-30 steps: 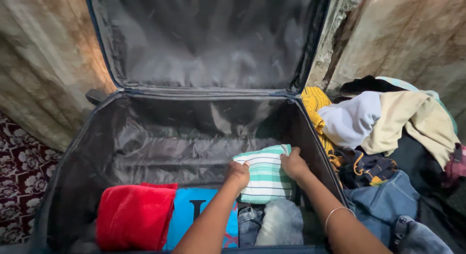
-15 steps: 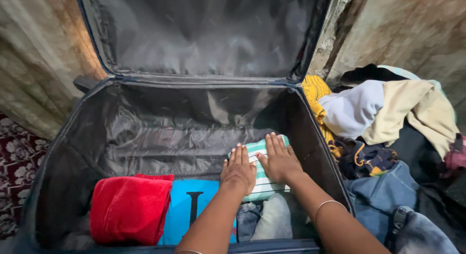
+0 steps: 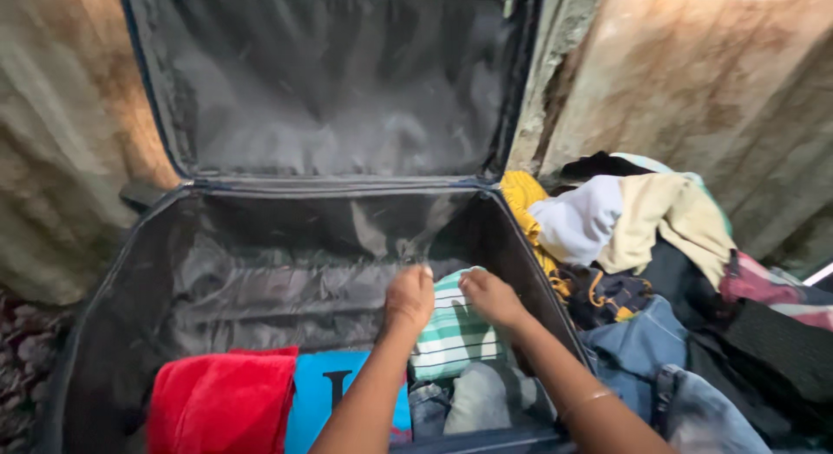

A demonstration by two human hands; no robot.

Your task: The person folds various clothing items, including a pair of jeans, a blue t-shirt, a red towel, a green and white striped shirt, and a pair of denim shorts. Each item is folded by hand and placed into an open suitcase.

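Note:
Inside the open grey-lined suitcase [image 3: 260, 272] lies a folded green-and-white striped garment [image 3: 453, 332] at its right side. My left hand [image 3: 408, 299] rests on the garment's left top edge with fingers curled. My right hand [image 3: 490, 296] presses on its upper right corner, fingers bent over the fabric. A thin bangle circles my right wrist [image 3: 590, 397]. In the near part of the suitcase sit a folded red cloth [image 3: 221, 402], a folded blue garment [image 3: 343, 398] and folded grey jeans [image 3: 477, 402].
The suitcase lid [image 3: 338, 81] stands upright against a stained wall. Right of the suitcase is a heap of loose clothes: yellow [image 3: 525, 194], white [image 3: 577, 220], cream [image 3: 677, 215], dark patterned [image 3: 607, 293] and blue jeans [image 3: 646, 350]. A patterned rug [image 3: 26, 358] lies at the left.
My hands went from flat on the striped garment to curled at its top edge. The view has shifted, so the suitcase and clothes heap sit further left.

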